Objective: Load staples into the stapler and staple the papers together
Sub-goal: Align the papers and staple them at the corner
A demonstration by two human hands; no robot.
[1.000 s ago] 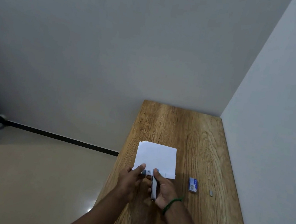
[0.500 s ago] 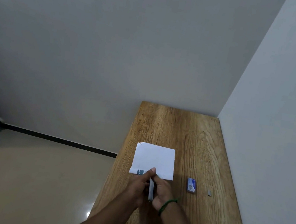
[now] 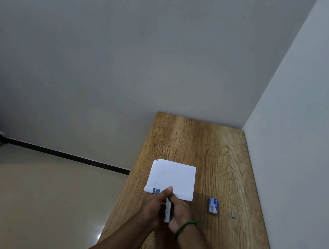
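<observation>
White papers [image 3: 172, 177] lie flat on the wooden table [image 3: 209, 148], a blue-printed strip along their near edge. A slim grey stapler [image 3: 167, 212] points at that near edge, clasped between both hands. My left hand [image 3: 153, 206] wraps its left side, thumb reaching onto the paper edge. My right hand [image 3: 181, 214], with a green bead bracelet on the wrist, grips its right side. The stapler's front end is hidden by my fingers.
A small blue staple box [image 3: 213, 205] lies on the table to the right of my hands, and a short loose strip of staples [image 3: 233, 214] lies further right. A white wall runs along the table's right side. The table's left edge drops to a tiled floor.
My left hand has slid from the paper's near edge over to the stapler, so both hands now close around it. The papers have not shifted.
</observation>
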